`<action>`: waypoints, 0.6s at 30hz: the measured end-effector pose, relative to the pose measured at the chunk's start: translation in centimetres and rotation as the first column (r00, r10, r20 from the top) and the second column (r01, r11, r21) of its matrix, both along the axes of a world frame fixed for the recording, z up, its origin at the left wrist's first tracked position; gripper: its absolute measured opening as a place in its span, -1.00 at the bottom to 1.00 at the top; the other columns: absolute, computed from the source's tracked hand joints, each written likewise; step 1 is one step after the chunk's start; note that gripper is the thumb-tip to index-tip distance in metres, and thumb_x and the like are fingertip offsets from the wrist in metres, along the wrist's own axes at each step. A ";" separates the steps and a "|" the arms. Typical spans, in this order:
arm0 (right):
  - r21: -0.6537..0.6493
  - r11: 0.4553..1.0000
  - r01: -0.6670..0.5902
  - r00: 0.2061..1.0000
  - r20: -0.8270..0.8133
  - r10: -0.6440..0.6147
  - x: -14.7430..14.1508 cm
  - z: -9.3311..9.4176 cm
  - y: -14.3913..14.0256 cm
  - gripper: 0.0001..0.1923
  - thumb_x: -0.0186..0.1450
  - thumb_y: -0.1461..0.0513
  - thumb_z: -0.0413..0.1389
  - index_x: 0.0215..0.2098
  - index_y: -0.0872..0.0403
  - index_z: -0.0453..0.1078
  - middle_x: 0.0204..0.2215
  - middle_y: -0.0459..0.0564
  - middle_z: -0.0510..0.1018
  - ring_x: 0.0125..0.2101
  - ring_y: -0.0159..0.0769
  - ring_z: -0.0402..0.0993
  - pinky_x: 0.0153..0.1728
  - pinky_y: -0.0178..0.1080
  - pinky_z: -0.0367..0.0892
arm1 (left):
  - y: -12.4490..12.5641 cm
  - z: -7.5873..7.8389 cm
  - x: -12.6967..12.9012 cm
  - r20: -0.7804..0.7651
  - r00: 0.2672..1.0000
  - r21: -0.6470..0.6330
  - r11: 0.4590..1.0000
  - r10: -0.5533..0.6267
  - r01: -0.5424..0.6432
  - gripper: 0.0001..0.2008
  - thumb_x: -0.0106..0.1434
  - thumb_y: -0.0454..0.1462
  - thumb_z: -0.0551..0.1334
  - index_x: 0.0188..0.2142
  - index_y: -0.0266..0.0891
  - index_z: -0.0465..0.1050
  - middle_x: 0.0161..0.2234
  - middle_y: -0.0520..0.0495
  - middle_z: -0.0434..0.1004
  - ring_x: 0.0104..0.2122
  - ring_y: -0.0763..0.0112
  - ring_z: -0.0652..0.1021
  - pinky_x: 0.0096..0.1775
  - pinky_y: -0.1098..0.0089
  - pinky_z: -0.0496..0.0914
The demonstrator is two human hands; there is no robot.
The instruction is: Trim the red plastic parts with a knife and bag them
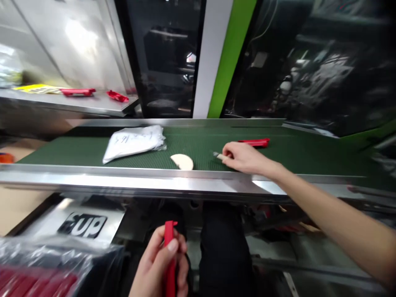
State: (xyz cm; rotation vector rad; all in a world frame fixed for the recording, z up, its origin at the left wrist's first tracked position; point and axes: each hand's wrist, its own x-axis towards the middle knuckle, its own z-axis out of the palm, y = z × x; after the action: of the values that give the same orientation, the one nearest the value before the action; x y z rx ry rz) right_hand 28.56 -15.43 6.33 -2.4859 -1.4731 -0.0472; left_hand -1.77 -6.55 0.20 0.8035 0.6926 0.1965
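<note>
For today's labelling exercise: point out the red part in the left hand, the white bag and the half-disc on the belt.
Red part [170, 251], head view, mid shaft.
White bag [133, 142], head view, centre.
Half-disc [183, 161], head view, centre.

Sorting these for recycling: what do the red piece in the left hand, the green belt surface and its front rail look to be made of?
The red piece in the left hand looks like moulded plastic: uniform colour, dull sheen. The green belt seems rubbery or PVC, matte with fine woven-looking texture. The front rail appears brushed metal, probably steel or aluminium, given its bright reflections.
</note>
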 end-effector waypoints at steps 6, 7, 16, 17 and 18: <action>0.306 0.917 -0.257 0.965 0.031 0.260 -9.3 1.2 -2.1 -0.75 0.39 0.22 0.00 0.00 0.01 0.41 -0.18 0.01 0.42 -0.32 -0.35 0.41 -0.36 -0.30 0.30 | -0.1 0.8 -0.4 0.100 0.993 -0.123 0.992 0.055 -0.042 -0.77 0.36 -0.08 0.02 -0.22 -0.18 0.28 -0.33 0.01 0.33 -0.57 0.54 0.29 -0.66 0.57 0.21; 0.311 0.901 -0.304 0.947 -0.009 0.322 -11.0 1.0 -2.4 -0.71 0.40 0.25 0.00 0.07 0.00 0.38 -0.14 0.01 0.44 -0.27 -0.35 0.43 -0.33 -0.31 0.34 | -0.2 0.8 -0.5 0.105 0.993 -0.128 0.991 0.051 -0.037 -0.77 0.37 -0.10 0.01 -0.23 -0.19 0.29 -0.33 0.00 0.33 -0.56 0.54 0.29 -0.65 0.57 0.21; 0.308 0.867 -0.393 0.913 0.015 0.408 -17.0 -2.3 -3.3 -0.53 0.33 0.47 -0.02 0.19 0.13 0.27 -0.15 0.08 0.46 -0.18 -0.33 0.39 -0.24 -0.30 0.38 | -1.1 1.4 -1.1 0.101 0.994 -0.057 0.998 0.029 -0.024 -0.81 0.37 -0.13 0.01 -0.20 -0.15 0.31 -0.33 0.04 0.34 -0.57 0.53 0.28 -0.63 0.54 0.22; 0.305 0.865 -0.398 0.911 0.019 0.412 -17.0 -2.3 -3.3 -0.53 0.33 0.48 -0.02 0.17 0.13 0.28 -0.14 0.08 0.46 -0.16 -0.33 0.39 -0.23 -0.30 0.37 | -1.1 1.5 -1.1 0.098 0.995 -0.058 0.998 0.025 -0.019 -0.81 0.38 -0.13 0.01 -0.20 -0.15 0.30 -0.33 0.04 0.34 -0.57 0.54 0.28 -0.63 0.54 0.21; 0.307 0.863 -0.400 0.910 0.019 0.415 -17.1 -2.4 -3.4 -0.54 0.33 0.48 -0.02 0.16 0.13 0.29 -0.12 0.08 0.45 -0.15 -0.34 0.39 -0.21 -0.30 0.36 | -1.2 1.5 -1.2 0.094 0.995 -0.060 0.998 0.021 -0.016 -0.80 0.38 -0.12 0.01 -0.20 -0.15 0.30 -0.34 0.04 0.34 -0.58 0.54 0.28 -0.63 0.54 0.21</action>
State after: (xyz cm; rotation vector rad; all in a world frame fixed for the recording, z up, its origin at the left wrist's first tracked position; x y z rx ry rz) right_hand 11.46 -18.81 3.96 -1.8825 -1.7880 -0.1264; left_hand -2.94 -7.73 1.74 0.7271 0.6138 0.2286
